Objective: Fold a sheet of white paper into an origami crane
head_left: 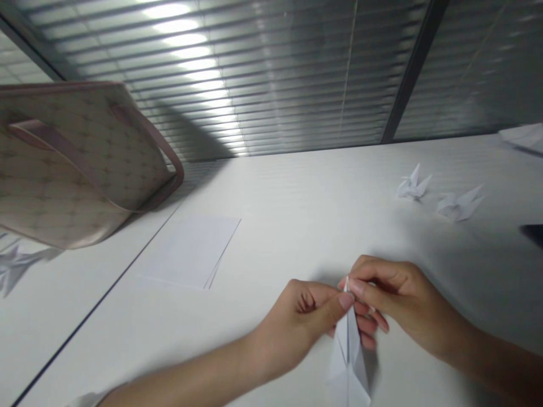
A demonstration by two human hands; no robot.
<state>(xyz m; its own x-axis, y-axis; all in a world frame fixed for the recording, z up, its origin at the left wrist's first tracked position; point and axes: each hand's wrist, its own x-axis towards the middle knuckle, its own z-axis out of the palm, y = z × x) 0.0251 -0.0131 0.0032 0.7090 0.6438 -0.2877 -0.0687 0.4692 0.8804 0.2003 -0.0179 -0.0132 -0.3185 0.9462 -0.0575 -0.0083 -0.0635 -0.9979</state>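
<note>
A white paper origami piece stands in a long, narrow folded shape, its pointed tip pinched up between my two hands. My left hand holds the folded paper near the tip between thumb and fingers. My right hand grips the same tip from the other side, its fingertips curled around the paper. The lower body of the paper rests near the white table, and my fingers hide the very tip.
A stack of white paper sheets lies left of my hands. Two folded paper cranes stand at the far right, and another lies at the left edge. A patterned tote bag intrudes at upper left, before window blinds.
</note>
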